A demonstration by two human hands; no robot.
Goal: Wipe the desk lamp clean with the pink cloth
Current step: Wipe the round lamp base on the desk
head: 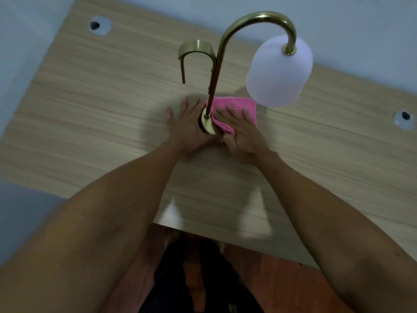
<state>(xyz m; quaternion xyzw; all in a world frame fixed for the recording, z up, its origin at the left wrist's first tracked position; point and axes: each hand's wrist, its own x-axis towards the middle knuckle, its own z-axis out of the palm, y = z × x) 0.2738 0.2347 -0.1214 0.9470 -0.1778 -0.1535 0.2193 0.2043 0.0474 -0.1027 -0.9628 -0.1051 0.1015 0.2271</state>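
A brass desk lamp (pixel 217 64) stands in the middle of the wooden desk (pixel 90 123), with a curved neck, a white frosted shade (pixel 279 71) hanging to the right and a brass arched handle (pixel 196 47) on the left. My left hand (pixel 189 127) lies flat with fingers spread against the left side of the round brass base (pixel 207 125). My right hand (pixel 239 129) presses the pink cloth (pixel 237 105) onto the right side of the base, thumb pinching the cloth's near edge. Most of the base is hidden under hands and cloth.
Two round cable holes sit in the desk, one at the far left (pixel 99 25) and one at the right (pixel 405 119). A pale wall runs behind the desk. The near desk edge (pixel 203 233) is below my arms, with reddish floor and my dark trousers under it.
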